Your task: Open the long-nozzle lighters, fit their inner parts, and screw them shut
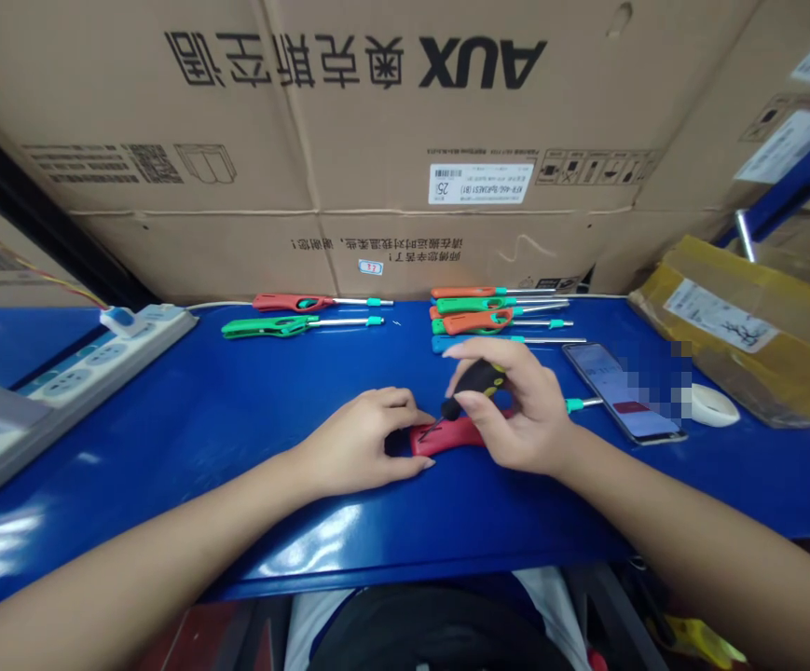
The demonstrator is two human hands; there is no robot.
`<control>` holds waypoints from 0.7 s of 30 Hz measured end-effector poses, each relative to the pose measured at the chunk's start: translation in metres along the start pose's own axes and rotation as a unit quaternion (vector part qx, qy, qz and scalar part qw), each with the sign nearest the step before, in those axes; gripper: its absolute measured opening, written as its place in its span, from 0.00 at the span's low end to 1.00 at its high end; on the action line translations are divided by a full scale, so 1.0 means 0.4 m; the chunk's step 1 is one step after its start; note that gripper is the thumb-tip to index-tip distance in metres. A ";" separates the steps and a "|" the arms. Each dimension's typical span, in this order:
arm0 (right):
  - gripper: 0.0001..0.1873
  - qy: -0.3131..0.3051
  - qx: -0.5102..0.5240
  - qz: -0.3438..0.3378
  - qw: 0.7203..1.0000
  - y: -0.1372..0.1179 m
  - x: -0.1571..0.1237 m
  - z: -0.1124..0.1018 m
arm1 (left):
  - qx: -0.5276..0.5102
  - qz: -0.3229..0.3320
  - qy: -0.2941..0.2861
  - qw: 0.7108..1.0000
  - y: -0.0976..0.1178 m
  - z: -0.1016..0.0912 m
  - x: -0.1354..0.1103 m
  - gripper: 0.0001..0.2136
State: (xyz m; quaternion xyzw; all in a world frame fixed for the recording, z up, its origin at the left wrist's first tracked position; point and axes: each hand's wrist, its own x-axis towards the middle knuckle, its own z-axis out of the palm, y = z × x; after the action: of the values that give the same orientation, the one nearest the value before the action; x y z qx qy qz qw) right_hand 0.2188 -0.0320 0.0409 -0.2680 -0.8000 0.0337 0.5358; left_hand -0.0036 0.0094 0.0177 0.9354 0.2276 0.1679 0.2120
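Right hand [516, 415]: clenched on a black tool with a yellow band [478, 380], fingers and thumb closed round it. Tool's dark tip sits at the upper face of a red long-nosed lighter [446, 436]; contact cannot be confirmed. Left hand [359, 445]: curled over the lighter's near end, fingertips [411, 415] on the red body.

Lighter lies flat on the blue tabletop [237, 475], mid-width, nearer the front edge. Its steel stem with teal tip [583, 404] runs out rightward from under the right hand.

Along the back edge: red lighter [293, 302] and green lighter [271, 326], left of centre; orange, green, orange and blue lighters [474, 321] in a row, right of centre. Right of the hands: smartphone [621, 391], white tape roll [714, 405]. Back right corner: yellow-taped parcel [719, 326]. Left edge: power strip [75, 391]. Behind the back edge: AUX cardboard carton [355, 121].
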 end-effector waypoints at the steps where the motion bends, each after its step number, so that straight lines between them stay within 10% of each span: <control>1: 0.17 0.017 -0.030 -0.015 0.999 0.002 0.001 0.000 | 0.003 0.000 0.001 1.000 -0.001 0.001 0.000 0.17; 9: 0.22 -0.017 0.080 0.099 0.992 0.000 -0.017 0.005 | -0.010 0.004 -0.009 1.000 -0.003 0.002 0.000 0.17; 15: 0.10 0.043 -0.065 0.016 0.997 -0.003 -0.002 -0.001 | -0.011 0.009 0.001 1.000 -0.007 0.006 -0.002 0.18; 21: 0.22 -0.003 0.073 0.080 0.994 -0.001 -0.018 0.004 | -0.010 0.009 -0.004 1.000 -0.003 0.001 0.003 0.17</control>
State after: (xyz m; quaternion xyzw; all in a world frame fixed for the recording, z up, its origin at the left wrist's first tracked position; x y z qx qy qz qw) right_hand 0.2193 -0.0354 0.0345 -0.2913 -0.7729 0.1351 0.5473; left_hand -0.0029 0.0110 0.0170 0.9359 0.2168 0.1678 0.2213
